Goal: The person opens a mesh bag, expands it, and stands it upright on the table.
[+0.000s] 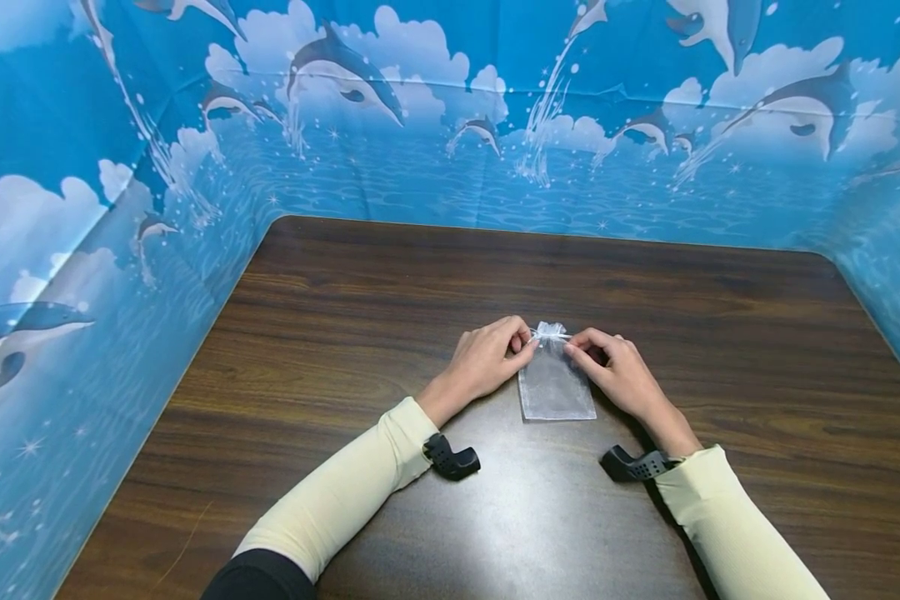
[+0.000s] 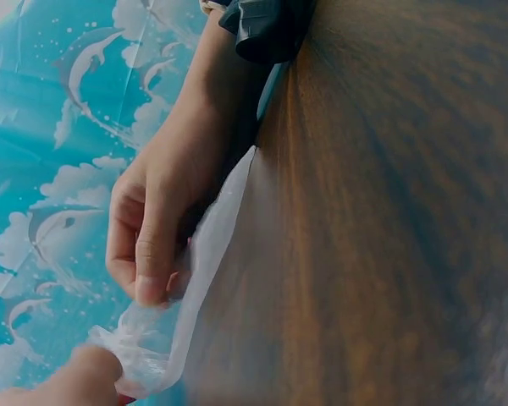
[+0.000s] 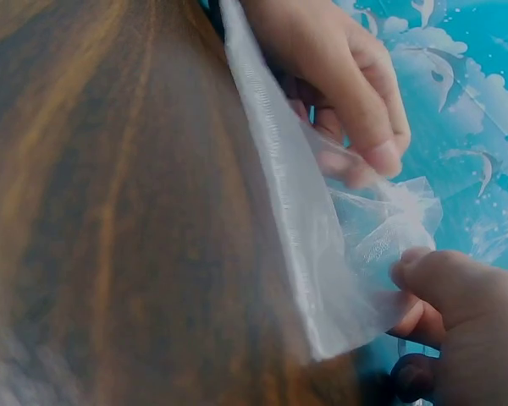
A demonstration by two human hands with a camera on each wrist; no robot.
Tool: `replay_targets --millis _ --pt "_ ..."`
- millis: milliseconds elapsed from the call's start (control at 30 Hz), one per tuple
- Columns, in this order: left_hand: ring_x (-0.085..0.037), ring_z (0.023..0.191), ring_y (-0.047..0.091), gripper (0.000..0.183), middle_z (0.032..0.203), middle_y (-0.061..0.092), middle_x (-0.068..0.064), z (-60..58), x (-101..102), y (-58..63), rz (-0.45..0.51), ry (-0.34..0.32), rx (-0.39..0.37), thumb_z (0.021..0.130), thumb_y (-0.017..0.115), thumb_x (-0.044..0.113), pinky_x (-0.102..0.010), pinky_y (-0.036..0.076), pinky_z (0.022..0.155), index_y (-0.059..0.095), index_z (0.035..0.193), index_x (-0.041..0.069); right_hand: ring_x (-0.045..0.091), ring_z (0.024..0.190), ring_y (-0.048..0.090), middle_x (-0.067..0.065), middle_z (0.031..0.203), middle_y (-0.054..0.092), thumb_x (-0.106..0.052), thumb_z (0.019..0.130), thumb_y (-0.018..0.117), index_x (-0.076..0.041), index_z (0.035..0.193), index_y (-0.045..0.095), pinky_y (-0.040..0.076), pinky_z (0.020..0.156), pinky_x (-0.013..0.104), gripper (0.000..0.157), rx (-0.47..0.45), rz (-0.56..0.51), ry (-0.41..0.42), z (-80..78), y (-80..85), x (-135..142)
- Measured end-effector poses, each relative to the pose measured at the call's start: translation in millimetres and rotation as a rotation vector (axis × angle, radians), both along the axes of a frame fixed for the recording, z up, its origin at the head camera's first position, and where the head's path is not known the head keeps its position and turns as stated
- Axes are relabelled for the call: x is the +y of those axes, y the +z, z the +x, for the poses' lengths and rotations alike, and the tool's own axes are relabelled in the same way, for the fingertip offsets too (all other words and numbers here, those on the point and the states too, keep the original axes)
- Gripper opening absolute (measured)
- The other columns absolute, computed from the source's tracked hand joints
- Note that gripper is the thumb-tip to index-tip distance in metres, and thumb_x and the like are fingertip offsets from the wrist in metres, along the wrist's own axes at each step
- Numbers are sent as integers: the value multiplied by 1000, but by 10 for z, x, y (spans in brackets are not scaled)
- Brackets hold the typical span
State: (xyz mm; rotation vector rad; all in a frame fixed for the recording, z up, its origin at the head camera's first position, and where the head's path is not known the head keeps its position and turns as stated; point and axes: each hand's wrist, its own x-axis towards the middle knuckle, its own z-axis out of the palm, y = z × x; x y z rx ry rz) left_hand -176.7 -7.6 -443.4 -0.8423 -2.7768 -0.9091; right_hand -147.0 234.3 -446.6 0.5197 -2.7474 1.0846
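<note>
A small sheer white drawstring pouch lies on the table, its gathered neck pointing away from me. My left hand pinches it at the left of the neck, where a thin white cord shows. On the other side my right hand pinches the pouch near the cord's right end. Close up in the right wrist view, the right thumb and fingers hold the sheer fabric near the ruffled top. The left wrist view shows the left hand only in part, beside the ruffle. No contents are visible inside the pouch.
The dark wood-grain table has rounded far corners. A blue dolphin-print cloth stands around its back and sides. Black wrist cameras sit on both wrists, below the pouch. A thin thread-like line appears at the lower left.
</note>
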Motion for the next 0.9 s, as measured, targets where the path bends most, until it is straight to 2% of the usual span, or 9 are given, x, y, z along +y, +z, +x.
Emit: replay_targets --millis 233,467,900 --pt "-4 68 55 11 89 65 10 9 3 4 13 -41 4 106 61 31 -23 41 61 66 104 23 8 69 55 -1 84 70 -24 107 60 -11 108 73 44 66 26 18 -18 -40 7 18 -8 14" --pt "-5 68 55 10 91 67 9 8 1 21 20 -69 14 106 61 30 -23 40 60 67 105 22 7 69 55 -1 82 70 -22 106 62 -12 108 72 37 76 30 15 -8 -27 17 6 0 16" --pt "-5 69 56 6 88 65 8 19 -3 19 30 -37 47 103 64 25 -23 41 60 66 99 21 6 70 55 -1 85 71 -20 105 63 -13 104 73 43 67 26 12 8 -16 20 1 -5 -1"
